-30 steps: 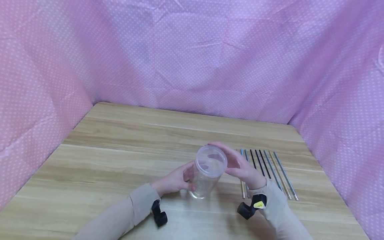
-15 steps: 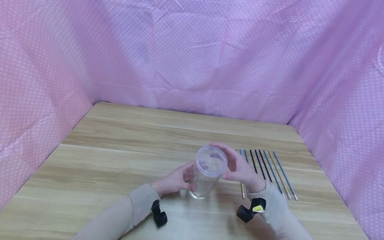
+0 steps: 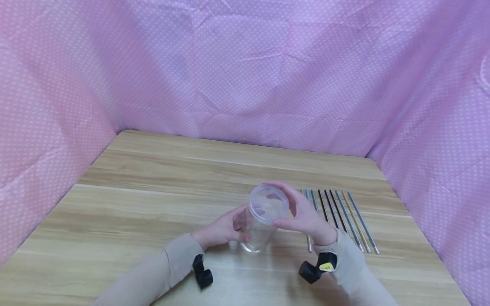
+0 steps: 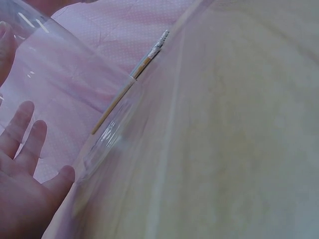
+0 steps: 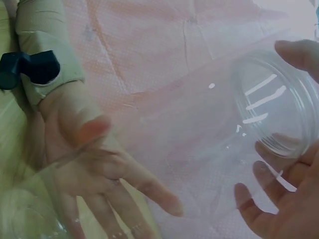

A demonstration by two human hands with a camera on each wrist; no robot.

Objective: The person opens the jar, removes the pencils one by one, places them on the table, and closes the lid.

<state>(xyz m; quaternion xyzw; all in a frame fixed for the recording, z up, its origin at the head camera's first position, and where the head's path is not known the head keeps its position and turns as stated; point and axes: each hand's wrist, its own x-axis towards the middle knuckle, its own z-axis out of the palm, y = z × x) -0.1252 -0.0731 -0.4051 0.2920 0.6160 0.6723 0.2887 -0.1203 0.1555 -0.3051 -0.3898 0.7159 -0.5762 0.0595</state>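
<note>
A clear plastic jar (image 3: 257,236) stands upright on the wooden table, its round translucent lid (image 3: 264,199) uppermost. My left hand (image 3: 223,229) holds the jar's lower body from the left, thumb toward the front. At the top, my right hand (image 3: 304,214) grips the lid's edge from the right, with the thumb at the front and fingers behind. Through the clear wall, the right wrist view shows the left palm and spread fingers around the jar (image 5: 184,114). In the left wrist view the jar's base (image 4: 112,137) meets the tabletop.
To the right, several pencils (image 3: 356,221) in blue, black and gold lie side by side, partly covered by the right hand and sleeve. A pink dotted curtain (image 3: 245,76) encloses the wooden table (image 3: 172,178) at the back and sides.
My right hand has shifted left and closed on the lid, its thumb sliding leftward along the front edge. The left hand and jar stay nearly in place.
</note>
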